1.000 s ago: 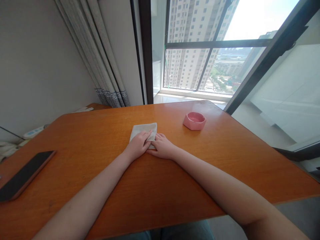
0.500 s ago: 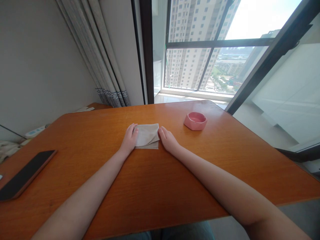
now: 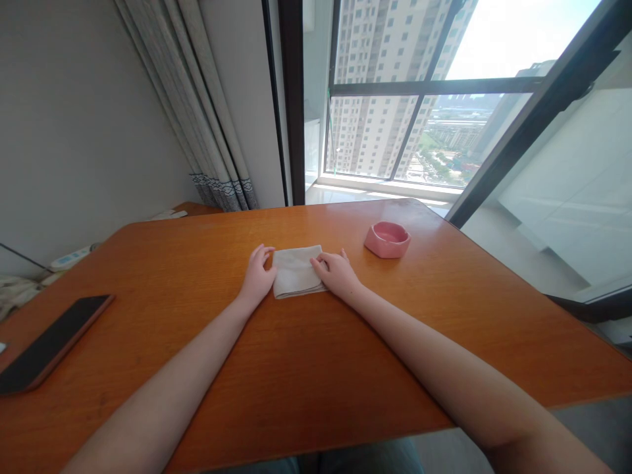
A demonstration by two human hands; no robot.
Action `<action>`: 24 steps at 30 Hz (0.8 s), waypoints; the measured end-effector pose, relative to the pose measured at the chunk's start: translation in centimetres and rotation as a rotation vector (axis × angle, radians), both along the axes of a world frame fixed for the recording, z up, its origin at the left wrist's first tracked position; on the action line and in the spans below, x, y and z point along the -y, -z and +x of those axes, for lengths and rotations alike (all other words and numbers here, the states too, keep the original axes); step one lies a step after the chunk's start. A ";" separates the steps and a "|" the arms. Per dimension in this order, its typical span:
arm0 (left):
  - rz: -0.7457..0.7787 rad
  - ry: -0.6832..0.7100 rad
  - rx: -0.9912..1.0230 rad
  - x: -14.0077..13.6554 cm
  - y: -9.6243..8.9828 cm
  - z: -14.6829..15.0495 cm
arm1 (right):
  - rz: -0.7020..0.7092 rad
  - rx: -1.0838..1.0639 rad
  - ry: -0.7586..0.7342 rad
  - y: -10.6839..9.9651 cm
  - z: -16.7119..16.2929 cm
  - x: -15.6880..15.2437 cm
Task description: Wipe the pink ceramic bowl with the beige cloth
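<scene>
A folded light grey cloth point(image 3: 296, 271) lies on the brown wooden table between my hands, slightly turned. My left hand point(image 3: 257, 271) rests at its left edge with thumb and fingers apart, the thumb tip close against the cloth; whether they touch I cannot tell. At the right edge, my right hand point(image 3: 338, 273) has its thumb and fingers closed on the cloth, covering its right side.
A pink angular bowl point(image 3: 388, 240) stands on the table point(image 3: 276, 368) beyond my right hand. Toward the left edge lies a flat black slab with a reddish-brown rim point(image 3: 56, 342). A curtain point(image 3: 197, 105) and large window are behind the table.
The cloth has shifted a little to the right and turned slightly. My right hand has moved onto its right edge and closed there. The left hand's fingers have come off the cloth.
</scene>
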State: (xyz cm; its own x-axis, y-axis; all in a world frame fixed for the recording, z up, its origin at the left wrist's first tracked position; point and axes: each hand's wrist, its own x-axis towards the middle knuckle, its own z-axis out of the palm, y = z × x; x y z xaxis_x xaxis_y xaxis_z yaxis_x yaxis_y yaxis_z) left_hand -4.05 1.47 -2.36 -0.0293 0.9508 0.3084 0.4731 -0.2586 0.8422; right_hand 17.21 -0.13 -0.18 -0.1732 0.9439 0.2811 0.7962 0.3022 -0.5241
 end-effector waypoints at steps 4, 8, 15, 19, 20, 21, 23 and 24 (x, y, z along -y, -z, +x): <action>0.129 0.048 -0.345 0.6 -0.5 0.2 | 0.038 0.104 -0.031 0.8 0.1 -0.4; 0.049 0.226 -0.596 0.9 -0.5 0.6 | 0.017 0.116 -0.047 1.0 0.5 -0.8; -0.011 0.193 -0.725 1.2 0.1 0.7 | 0.255 0.183 -0.109 -0.1 -0.2 1.0; 0.025 0.198 -0.658 1.0 0.1 0.5 | 0.190 0.254 -0.379 -0.4 -1.9 2.6; 0.045 0.190 -0.632 0.9 0.1 0.5 | 0.153 0.281 -0.368 -0.4 -2.2 2.9; 0.062 0.184 -0.604 0.8 0.0 0.4 | 0.121 0.312 -0.334 -0.5 -2.4 3.1; 0.090 0.181 -0.539 0.5 0.1 0.2 | 0.071 0.384 -0.234 -0.8 -2.4 3.6; 0.097 0.186 -0.512 0.4 0.1 0.1 | 0.054 0.422 -0.185 -0.9 -2.1 3.8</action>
State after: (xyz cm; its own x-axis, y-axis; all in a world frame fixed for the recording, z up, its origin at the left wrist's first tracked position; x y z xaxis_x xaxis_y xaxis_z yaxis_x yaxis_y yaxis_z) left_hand -3.98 1.11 -2.45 0.3126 0.8924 0.3255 0.7549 -0.4414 0.4851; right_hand 15.10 -3.94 0.71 -0.4471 0.8723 0.1981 0.8667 0.4772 -0.1452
